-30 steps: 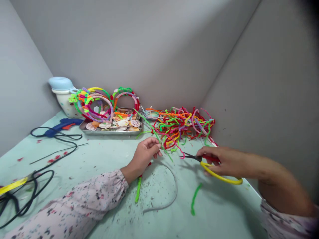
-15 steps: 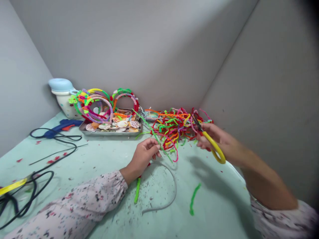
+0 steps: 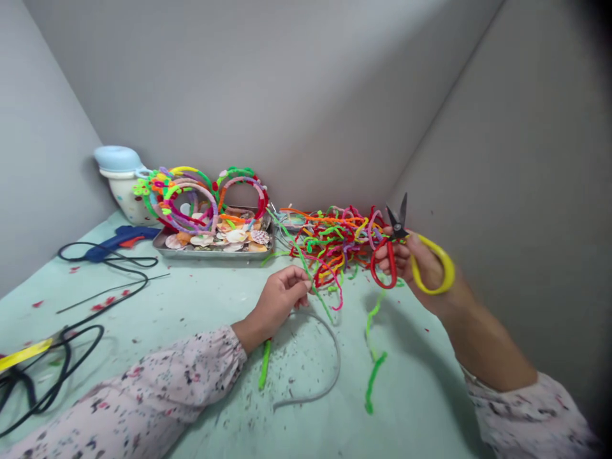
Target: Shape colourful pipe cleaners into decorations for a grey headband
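We grip the open scissors (image 3: 398, 237) in our clenched right hand (image 3: 421, 268), just before the tangled pipe cleaner pile (image 3: 329, 245), while our left hand (image 3: 280, 299) pinches a green pipe cleaner (image 3: 302, 262); careless lowering could snag the blades in the pile.
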A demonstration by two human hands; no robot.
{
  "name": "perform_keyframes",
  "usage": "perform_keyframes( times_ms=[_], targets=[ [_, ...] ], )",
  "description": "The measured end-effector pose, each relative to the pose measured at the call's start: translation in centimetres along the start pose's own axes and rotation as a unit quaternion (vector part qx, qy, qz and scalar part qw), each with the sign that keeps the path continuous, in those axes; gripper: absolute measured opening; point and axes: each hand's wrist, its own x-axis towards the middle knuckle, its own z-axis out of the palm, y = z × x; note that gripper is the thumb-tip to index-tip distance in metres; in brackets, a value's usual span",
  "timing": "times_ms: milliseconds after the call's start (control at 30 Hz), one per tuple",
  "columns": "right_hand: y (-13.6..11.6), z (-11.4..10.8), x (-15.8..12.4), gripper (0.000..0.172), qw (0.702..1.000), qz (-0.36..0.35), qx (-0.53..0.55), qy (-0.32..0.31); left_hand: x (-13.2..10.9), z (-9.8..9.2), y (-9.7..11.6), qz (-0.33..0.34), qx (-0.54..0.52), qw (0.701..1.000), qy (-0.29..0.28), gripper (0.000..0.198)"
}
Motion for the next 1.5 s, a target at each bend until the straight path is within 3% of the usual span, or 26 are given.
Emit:
perform_keyframes(
  times_ms=[133, 267, 400, 467, 533, 967, 1500],
  targets=[
    [0.5, 0.4, 0.0, 0.043, 0.999, -0.025, 0.018, 0.015, 0.0, 0.1, 0.2, -0.005, -0.001, 1.0, 0.001, 0.014],
    [0.5, 1.0, -0.5, 0.047, 0.977, -0.129, -0.161, 0.055, 0.0, 0.2, 0.2, -0.011, 0.002, 1.0, -0.001, 0.015],
    [1.3, 2.1, -1.1, 0.046, 0.883, -0.224, -0.412, -0.026, 0.0, 0.1, 0.2, -0.013, 0.001, 1.0, -0.001, 0.015],
    [2.2, 2.6, -1.2, 0.048, 0.843, -0.269, -0.463, -0.048, 0.0, 0.1, 0.1, -0.013, 0.002, 1.0, -0.001, 0.015],
    [3.1, 3.0, -1.3, 0.048, 0.825, -0.282, -0.486, -0.065, 0.1, 0.0, 0.0, -0.01, 0.002, 1.0, -0.001, 0.014],
    [5.4, 4.3, -1.6, 0.051, 0.782, -0.304, -0.535, -0.103, 0.2, 0.2, -0.2, -0.02, -0.016, 1.0, -0.006, 0.007],
    [5.7, 4.5, -1.6, 0.049, 0.766, -0.324, -0.547, -0.095, 0.0, 0.4, 0.1, -0.026, -0.008, 1.0, -0.002, 0.008]
  ],
)
